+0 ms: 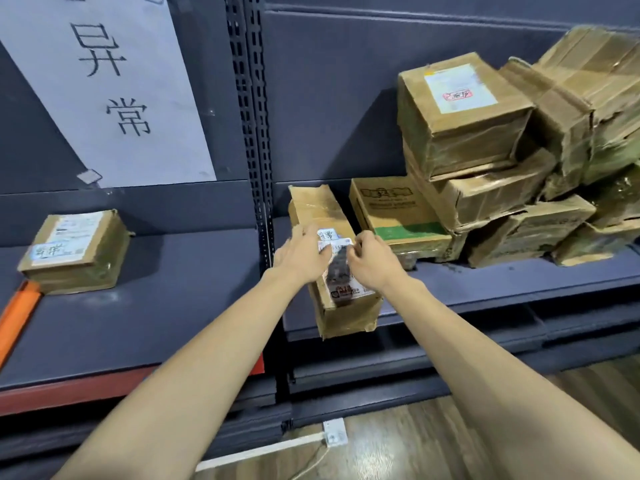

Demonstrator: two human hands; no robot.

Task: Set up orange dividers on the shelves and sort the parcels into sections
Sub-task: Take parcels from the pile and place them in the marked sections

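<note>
Sorting barely begun: one orange divider [19, 311] and one parcel [78, 251] on left shelf [173, 306]; jumbled pile [502, 168] far right. Long parcel [332, 268] under both hands, left hand [299, 252] fingers flat, right hand [369, 259] fingers curled on its label.

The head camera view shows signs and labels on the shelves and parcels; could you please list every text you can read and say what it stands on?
"异常": handwritten on the large white paper sign taped to the back panel.
"异常", fairly clear: small sticker on the flat parcel on the left shelf.
Printed shipping label on that parcel: too small.
Red stamp on the top stacked box: blurred.
Print on the green-striped box: unreadable.
Stickers on the long box under both hands: blurred.
</note>
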